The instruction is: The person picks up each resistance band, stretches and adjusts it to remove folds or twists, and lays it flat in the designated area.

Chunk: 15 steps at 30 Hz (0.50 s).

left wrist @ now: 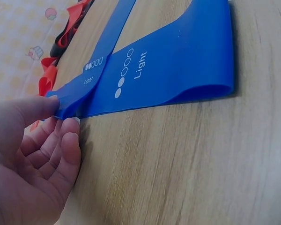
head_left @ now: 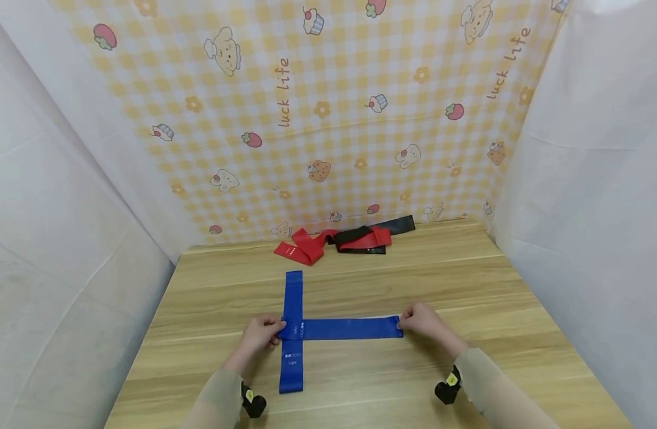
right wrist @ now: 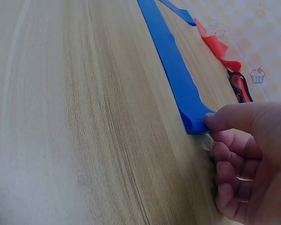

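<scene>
A blue resistance band point(head_left: 350, 329) stretches flat from left to right between my hands. Its left end lies across a second blue resistance band point(head_left: 293, 372), which runs front to back on the table and carries the printed word "Light". My left hand point(head_left: 260, 332) pinches the left end of the crosswise band between thumb and fingers, right over the second band. At the opposite end, my right hand point(head_left: 424, 322) pinches the band's right corner. In the right wrist view, the thumb point(right wrist: 220, 119) presses on that end and the other fingers curl below it.
Toward the back of the wooden table point(head_left: 446, 268) lie a red band point(head_left: 307, 247) and black bands point(head_left: 400, 225), loosely tangled. A checked, printed cloth point(head_left: 328, 137) hangs behind the table, and white sheets point(head_left: 580, 149) stand at both sides.
</scene>
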Tool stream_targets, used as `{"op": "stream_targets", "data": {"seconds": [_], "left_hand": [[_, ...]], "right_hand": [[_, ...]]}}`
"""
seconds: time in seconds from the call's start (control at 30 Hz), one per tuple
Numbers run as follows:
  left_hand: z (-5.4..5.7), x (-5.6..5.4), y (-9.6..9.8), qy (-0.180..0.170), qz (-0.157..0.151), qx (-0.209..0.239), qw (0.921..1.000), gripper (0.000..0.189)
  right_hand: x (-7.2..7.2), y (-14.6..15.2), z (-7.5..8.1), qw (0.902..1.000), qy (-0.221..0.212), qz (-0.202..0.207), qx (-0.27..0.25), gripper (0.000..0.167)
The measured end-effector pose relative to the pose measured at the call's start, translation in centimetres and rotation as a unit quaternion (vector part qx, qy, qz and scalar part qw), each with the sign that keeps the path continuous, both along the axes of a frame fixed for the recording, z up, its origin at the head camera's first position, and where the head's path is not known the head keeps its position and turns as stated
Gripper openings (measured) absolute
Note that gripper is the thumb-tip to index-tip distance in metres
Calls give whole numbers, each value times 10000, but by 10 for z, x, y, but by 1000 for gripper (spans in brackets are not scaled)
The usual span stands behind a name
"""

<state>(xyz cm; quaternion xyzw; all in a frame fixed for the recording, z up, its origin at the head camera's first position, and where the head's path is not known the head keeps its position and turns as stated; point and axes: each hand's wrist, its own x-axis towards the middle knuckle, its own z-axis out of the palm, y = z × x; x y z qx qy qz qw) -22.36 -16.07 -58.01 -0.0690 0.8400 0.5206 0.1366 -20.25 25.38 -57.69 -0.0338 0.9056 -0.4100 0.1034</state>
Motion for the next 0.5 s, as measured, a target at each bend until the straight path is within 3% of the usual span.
{"op": "stream_targets", "data": {"seconds": [0.13, 0.3, 0.5], "left_hand": [[-1, -1, 0, -22, 14, 76, 10000, 14], [-2, 0, -1, 9, 77, 202, 9998, 11], [-1, 1, -1, 71, 114, 254, 9996, 10]], "right_hand": [[0, -2, -1, 9959, -458, -491, -609, 16], [-2, -4, -5, 9811, -970, -985, -1354, 10], [-4, -2, -6, 9656, -1232, -1021, -2050, 18]]}}
